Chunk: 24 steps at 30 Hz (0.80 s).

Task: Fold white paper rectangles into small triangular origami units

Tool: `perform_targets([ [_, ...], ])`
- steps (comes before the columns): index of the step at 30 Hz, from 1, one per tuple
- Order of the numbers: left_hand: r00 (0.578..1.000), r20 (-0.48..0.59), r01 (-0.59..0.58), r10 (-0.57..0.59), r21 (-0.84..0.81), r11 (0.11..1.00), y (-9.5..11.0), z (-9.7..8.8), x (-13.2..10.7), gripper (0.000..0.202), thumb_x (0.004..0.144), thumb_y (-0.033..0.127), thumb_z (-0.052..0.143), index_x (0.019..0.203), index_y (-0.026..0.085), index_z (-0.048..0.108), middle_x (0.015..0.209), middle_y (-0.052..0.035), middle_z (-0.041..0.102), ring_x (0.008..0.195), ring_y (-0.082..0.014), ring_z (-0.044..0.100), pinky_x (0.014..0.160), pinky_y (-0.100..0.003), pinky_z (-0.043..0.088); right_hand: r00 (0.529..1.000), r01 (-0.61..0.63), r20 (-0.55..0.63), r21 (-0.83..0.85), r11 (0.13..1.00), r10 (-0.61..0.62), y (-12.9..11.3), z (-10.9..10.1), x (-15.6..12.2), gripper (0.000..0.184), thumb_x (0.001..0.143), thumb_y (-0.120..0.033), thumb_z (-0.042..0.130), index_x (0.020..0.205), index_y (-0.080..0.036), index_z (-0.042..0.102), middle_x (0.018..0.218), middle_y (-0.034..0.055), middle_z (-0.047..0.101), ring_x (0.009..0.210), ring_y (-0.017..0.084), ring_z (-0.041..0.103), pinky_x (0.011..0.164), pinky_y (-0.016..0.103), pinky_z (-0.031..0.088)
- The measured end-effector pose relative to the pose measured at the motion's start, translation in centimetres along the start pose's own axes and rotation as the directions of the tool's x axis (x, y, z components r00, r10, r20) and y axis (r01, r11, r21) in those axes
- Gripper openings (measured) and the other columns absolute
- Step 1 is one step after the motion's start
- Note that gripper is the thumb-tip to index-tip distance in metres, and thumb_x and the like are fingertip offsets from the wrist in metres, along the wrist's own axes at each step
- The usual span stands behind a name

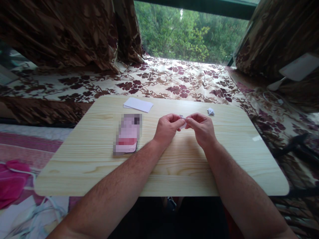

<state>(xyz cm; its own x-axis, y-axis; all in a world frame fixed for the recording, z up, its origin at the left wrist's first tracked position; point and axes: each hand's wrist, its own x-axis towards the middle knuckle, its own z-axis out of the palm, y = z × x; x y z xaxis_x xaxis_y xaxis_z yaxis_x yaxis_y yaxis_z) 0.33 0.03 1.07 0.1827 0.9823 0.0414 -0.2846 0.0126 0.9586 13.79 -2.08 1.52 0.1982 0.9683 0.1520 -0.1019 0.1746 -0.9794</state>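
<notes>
Head view: just right of centre, the left hand (166,128) and right hand (202,129) both pinch paper (183,125), probably for fine control; sheets (138,105) lie left of centre, seemingly for easy reach.

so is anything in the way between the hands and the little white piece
Nothing visible: the left hand and the right hand both hold the little white piece in their fingertips. The white paper stack and the folded white piece lie apart, off to either side.
</notes>
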Motion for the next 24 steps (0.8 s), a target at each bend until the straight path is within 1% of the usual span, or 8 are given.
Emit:
perform_targets([
  [4,1.0,0.019,-0.023,0.022,0.048,0.999,-0.03,-0.05,-0.06,0.023,0.071,0.034,0.075,0.07,0.013,0.065,0.063,-0.0001,0.061,0.057,-0.0092,0.053,0.054,-0.023,0.043,1.0,-0.026,0.017,0.04,0.999,0.026,0.12,-0.03,0.07,0.009,0.07,-0.024,0.075,0.071,-0.018,0.069,0.061,-0.0019,0.064,0.055,0.011,0.058,0.056,0.025,0.049],
  [9,0.999,0.048,-0.029,0.025,0.09,0.996,-0.03,-0.2,-0.05,0.022,0.072,0.033,0.074,0.07,0.014,0.064,0.062,0.0005,0.06,0.057,-0.0089,0.052,0.054,-0.023,0.042,0.998,-0.03,0.047,0.036,0.999,0.028,-0.07,-0.18,0.18,0.008,0.07,-0.023,0.075,0.071,-0.017,0.069,0.061,-0.0021,0.064,0.055,0.01,0.057,0.056,0.025,0.049],
  [14,0.998,0.055,-0.016,0.01,0.109,0.994,0.08,-0.24,-0.07,0.021,0.071,0.033,0.074,0.07,0.014,0.064,0.063,0.0003,0.061,0.058,-0.0095,0.053,0.055,-0.023,0.044,0.999,-0.019,0.042,0.025,1.0,0.018,-0.19,-0.18,0.15,0.007,0.07,-0.022,0.075,0.07,-0.017,0.07,0.062,-0.0017,0.064,0.056,0.01,0.057,0.056,0.024,0.048],
  [19,0.997,0.072,-0.033,0.022,0.16,0.987,0.05,-0.18,-0.14,0.024,0.075,0.037,0.07,0.069,0.015,0.065,0.066,-0.0008,0.062,0.06,-0.0104,0.054,0.055,-0.023,0.046,1.0,-0.014,0.021,0.037,0.999,0.013,-0.04,-0.04,0.12,0.006,0.07,-0.021,0.074,0.071,-0.017,0.069,0.062,-0.002,0.063,0.056,0.01,0.056,0.056,0.024,0.047],
  [21,0.996,0.081,-0.046,0.033,0.166,0.985,0.01,-0.17,-0.14,0.023,0.076,0.037,0.07,0.069,0.015,0.065,0.066,-0.0008,0.062,0.06,-0.0103,0.054,0.055,-0.023,0.046,0.999,-0.031,0.013,0.071,0.997,0.03,0.04,-0.05,0.19,0.007,0.069,-0.021,0.075,0.07,-0.017,0.069,0.063,-0.002,0.063,0.056,0.01,0.056,0.057,0.024,0.047],
  [24,0.997,0.071,-0.044,0.033,0.158,0.986,-0.05,-0.19,-0.09,0.02,0.075,0.034,0.07,0.07,0.014,0.066,0.066,-0.0011,0.063,0.061,-0.0106,0.054,0.056,-0.023,0.046,0.995,-0.103,0.02,0.137,0.985,0.101,0.02,-0.23,0.36,0.008,0.071,-0.025,0.073,0.072,-0.018,0.07,0.063,-0.0014,0.063,0.056,0.011,0.057,0.057,0.025,0.05],
])
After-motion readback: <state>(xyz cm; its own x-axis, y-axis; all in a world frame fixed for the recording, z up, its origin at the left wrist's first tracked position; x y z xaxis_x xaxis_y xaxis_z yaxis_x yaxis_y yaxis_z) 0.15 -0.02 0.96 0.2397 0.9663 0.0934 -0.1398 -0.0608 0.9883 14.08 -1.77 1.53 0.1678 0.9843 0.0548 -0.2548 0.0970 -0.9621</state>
